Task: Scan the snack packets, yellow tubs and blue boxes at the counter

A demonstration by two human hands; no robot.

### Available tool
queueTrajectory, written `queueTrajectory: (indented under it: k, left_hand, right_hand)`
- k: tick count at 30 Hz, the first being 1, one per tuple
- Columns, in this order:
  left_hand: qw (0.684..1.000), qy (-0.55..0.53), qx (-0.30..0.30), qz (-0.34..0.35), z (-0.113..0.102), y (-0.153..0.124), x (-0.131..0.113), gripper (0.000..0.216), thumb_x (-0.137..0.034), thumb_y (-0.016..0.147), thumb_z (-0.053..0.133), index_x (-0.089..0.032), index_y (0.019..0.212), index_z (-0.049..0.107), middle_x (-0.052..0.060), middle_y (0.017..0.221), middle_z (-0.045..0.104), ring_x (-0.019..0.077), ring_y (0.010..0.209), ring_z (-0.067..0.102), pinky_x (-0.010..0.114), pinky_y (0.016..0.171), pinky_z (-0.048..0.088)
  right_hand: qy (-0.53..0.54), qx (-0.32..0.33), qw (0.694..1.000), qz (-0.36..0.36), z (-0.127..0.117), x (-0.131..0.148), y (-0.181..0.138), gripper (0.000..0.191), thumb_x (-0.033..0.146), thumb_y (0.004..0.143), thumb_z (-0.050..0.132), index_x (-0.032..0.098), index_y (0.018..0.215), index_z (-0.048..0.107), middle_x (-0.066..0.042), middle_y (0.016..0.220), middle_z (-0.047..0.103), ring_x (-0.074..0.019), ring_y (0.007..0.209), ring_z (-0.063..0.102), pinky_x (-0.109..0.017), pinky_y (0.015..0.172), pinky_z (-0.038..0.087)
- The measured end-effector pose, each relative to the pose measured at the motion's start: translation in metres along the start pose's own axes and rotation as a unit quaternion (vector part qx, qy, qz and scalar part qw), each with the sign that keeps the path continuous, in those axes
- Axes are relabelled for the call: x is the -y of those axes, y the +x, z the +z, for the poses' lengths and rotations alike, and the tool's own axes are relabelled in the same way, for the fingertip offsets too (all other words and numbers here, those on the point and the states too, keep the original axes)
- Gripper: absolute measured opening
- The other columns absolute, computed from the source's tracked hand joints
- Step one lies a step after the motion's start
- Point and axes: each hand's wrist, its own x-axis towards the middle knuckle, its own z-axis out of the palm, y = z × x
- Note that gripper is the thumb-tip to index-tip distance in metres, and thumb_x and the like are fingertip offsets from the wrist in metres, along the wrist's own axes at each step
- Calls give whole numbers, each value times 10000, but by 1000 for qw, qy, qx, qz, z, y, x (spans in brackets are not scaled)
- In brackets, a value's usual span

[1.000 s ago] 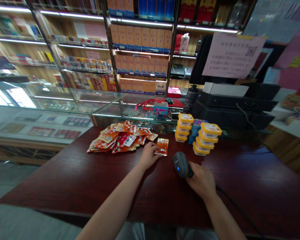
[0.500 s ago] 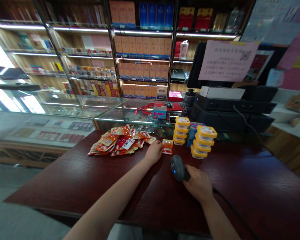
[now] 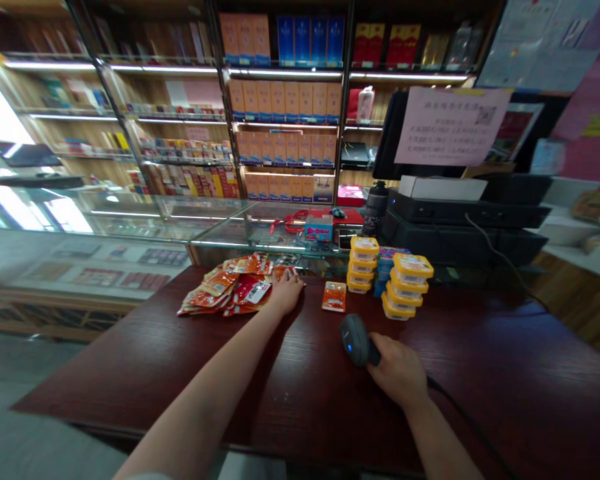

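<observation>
Two hands over the dark red counter [image 3: 130, 360]. Right hand [image 3: 399, 373] wrapped tight around the barcode scanner [image 3: 356, 340], mid-counter, its head aimed toward the far edge. Single orange packet [image 3: 334, 296] lies flat just beyond the scanner, untouched. Left hand [image 3: 286, 292] rests fingers-spread on the right end of the snack packet pile [image 3: 230, 290]; pinching one or not, can't tell. Yellow-lidded tub stacks [image 3: 395, 280] sit near the far edge, right of the lone packet.
</observation>
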Motion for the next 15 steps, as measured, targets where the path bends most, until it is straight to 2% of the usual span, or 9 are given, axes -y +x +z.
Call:
queueTrajectory:
  k: [9, 12, 15]
  left_hand:
    - [1000, 5, 13, 11, -11, -19, 26, 332, -175, 909, 384, -235, 1135, 620, 120, 1270, 583, 336, 1265, 411, 685, 1010, 220]
    - [1000, -7, -11, -2, -12, -23, 28, 308, -175, 895, 406, -230, 1082, 643, 116, 1220, 617, 317, 1245, 439, 646, 1043, 210]
    - [999, -19, -37, -15, -14, -26, 28, 265, -148, 850, 444, -181, 994, 665, 140, 1083, 668, 309, 1195, 489, 573, 1058, 248]
  right_hand:
    - [-21, 12, 1000, 9, 11, -6, 2, 297, 215, 781, 550, 221, 1069, 621, -38, 966, 698, -179, 848, 638, -262, 734, 416]
    - [-23, 6, 1000, 7, 9, -5, 2, 281, 220, 791, 543, 216, 1059, 627, -39, 950, 698, -181, 847, 640, -263, 727, 418]
    - [-23, 13, 1000, 11, 7, -3, 2, 273, 229, 801, 533, 217, 1057, 628, -40, 957, 699, -186, 845, 642, -265, 717, 415]
